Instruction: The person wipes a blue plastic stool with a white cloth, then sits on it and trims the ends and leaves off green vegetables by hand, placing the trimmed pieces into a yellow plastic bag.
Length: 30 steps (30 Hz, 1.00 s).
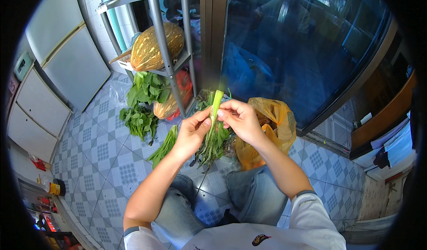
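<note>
Between my two hands stands a pale green leafy-vegetable stalk [217, 99], its thick end up. My left hand [196, 127] pinches it low with thumb and fingers. From the right, the thumb and fingertips of my right hand [239, 117] press on the same stalk. Below the hands, a bunch of greens with dark, wilted leaves [210, 146] spreads over the floor; whether the stalk joins it is hard to tell. Left of my left hand lies a smaller bunch of greens [165, 146]. An open yellow plastic bag [283, 126] stands just right of my right hand, with brownish contents.
A metal rack [156, 26] at the upper left holds a large pumpkin [158, 46]. Leafy greens [140, 120] and another pumpkin [165, 109] are at its foot. A glass sliding door [293, 59] stands ahead, a refrigerator [76, 66] to the left.
</note>
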### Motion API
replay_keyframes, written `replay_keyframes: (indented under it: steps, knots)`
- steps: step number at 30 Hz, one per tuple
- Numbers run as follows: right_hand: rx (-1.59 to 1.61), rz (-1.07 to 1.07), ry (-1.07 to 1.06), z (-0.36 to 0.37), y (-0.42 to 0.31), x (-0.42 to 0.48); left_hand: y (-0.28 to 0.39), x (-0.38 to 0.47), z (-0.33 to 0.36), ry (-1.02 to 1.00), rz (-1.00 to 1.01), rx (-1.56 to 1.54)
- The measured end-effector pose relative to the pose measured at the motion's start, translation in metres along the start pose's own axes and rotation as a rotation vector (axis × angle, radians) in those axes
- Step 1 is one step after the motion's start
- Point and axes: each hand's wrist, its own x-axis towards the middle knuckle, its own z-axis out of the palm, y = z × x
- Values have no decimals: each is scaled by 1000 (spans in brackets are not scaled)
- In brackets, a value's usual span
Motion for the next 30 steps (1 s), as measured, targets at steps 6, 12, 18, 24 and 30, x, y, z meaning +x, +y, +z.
replay_keyframes:
  steps: [6,12,18,24,30]
  knots:
    - [106,41,-44,3,3,3,0,-3,6,49,114,135]
    - [55,90,-60,4,2,2,-2,-1,6,82,98,148]
    - [73,84,-40,7,4,3,-5,-3,4,76,111,243]
    - [161,136,-33,5,-1,3,-3,-1,8,52,62,34]
    - [167,148,-69,4,-6,5,-3,0,6,48,45,20]
